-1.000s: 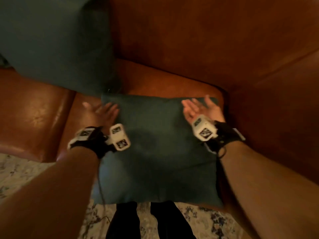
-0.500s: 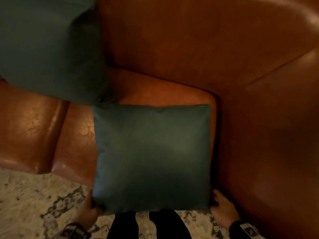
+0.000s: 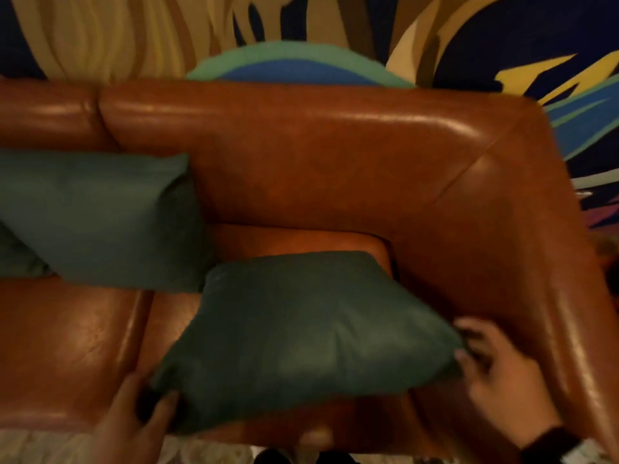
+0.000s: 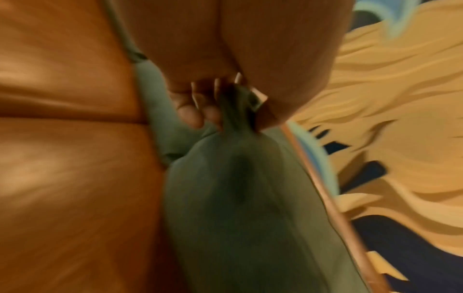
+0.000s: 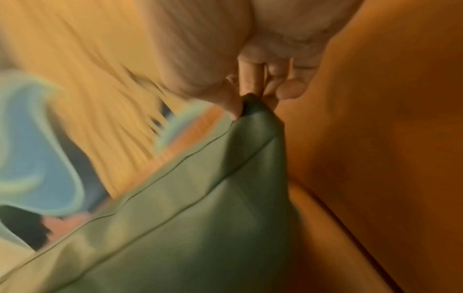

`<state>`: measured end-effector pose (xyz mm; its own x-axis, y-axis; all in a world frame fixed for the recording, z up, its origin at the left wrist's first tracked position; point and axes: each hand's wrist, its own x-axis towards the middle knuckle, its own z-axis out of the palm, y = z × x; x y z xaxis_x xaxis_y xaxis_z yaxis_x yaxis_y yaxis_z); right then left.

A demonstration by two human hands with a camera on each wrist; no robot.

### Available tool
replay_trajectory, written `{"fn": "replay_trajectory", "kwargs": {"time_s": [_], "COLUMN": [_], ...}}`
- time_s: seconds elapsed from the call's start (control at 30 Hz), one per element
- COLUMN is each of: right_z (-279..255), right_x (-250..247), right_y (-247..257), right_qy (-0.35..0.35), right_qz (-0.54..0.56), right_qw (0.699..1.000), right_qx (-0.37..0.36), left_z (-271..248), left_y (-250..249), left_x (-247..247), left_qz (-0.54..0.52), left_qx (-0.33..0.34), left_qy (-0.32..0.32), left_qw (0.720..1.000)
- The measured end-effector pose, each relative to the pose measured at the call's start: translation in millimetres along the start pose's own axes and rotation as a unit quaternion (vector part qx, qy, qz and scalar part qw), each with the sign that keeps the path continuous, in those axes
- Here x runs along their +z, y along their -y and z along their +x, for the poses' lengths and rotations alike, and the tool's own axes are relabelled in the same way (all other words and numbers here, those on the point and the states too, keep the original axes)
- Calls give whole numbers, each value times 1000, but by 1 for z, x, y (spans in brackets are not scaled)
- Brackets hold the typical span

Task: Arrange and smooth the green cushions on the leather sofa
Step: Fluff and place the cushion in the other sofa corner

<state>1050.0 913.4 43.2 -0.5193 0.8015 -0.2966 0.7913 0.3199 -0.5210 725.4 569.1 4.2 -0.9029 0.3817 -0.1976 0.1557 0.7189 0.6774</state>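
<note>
Now both hands hold the same green cushion [image 3: 301, 333] by its two near corners. The left hand [image 3: 130, 420] pinches the near left corner; in the left wrist view the fingers [image 4: 198, 105] and thumb bunch that corner's fabric into a tight gathered point, with the cushion's body [image 4: 240, 208] swelling out beyond the grip. The right hand [image 3: 495, 366] pinches the near right corner; in the right wrist view the thumb and fingers [image 5: 250, 79] close on the very tip of the corner, and the piped seam of the cushion [image 5: 175, 218] runs away from the pinch.

Between the two grips the cushion's near edge is raised off the seat, so the cushion tilts, its far edge down toward the seat near the corner of the leather sofa [image 3: 335, 155]. Whether that far edge touches the seat cannot be told. Just outside the right-hand grip rises the sofa's armrest [image 3: 536, 262]. Outside the left-hand grip lies the bare leather seat [image 3: 67, 346], with a seam between two seat pads.

Beyond the left grip, farther along the sofa, a second green cushion [image 3: 97, 216] leans against the backrest, its lower right corner just beside the held cushion's far left corner. Behind the sofa a painted wall [image 3: 134, 35] shows yellow, blue and green shapes.
</note>
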Motion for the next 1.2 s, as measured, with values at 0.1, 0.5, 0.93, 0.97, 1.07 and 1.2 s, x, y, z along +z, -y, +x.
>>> {"fn": "replay_trajectory", "kwargs": {"time_s": [0.1, 0.5, 0.93, 0.97, 1.07, 1.2], "right_z": [56, 205, 234, 236, 244, 254], "right_x": [-52, -64, -44, -42, -41, -42], "right_y": [56, 89, 78, 82, 86, 86], "right_qy": [-96, -41, -124, -118, -100, -74], "right_qz": [5, 35, 80, 88, 167, 217], "right_qw": [992, 997, 981, 982, 974, 965], "right_qx": [-76, 60, 123, 121, 117, 131], "left_z": [44, 212, 249, 250, 260, 275], "left_y": [-60, -171, -178, -179, -185, -197], "left_x": [-25, 25, 37, 38, 35, 33], "left_qz": [43, 155, 200, 190, 155, 186], "left_qx": [78, 95, 73, 56, 15, -14], "left_qy": [-28, 38, 34, 48, 91, 195], "left_qw": [996, 983, 976, 979, 984, 963]}}
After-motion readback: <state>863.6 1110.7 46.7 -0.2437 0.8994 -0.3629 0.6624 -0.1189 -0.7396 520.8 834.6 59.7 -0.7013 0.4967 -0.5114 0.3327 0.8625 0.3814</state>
